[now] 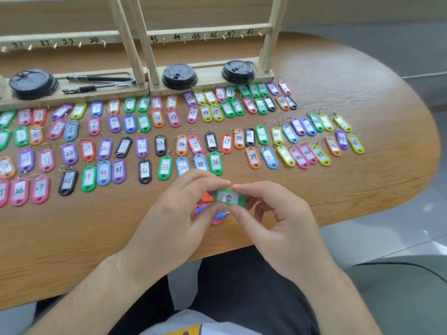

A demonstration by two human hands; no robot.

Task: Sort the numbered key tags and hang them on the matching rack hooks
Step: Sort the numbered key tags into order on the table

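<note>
On table beyond held green tag (pixel 228 198): tag rows (pixel 142 146), black lids (pixel 179 76), pens (pixel 99 79), rack (pixel 167 37).

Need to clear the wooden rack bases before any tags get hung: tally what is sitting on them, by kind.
Stacks of round black plastic cup lids: 3
Black ballpoint pens: 2
Total: 5

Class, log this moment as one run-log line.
left hand: pinches green key tag | right hand: pinches same tag | other tags: rows on table
</note>
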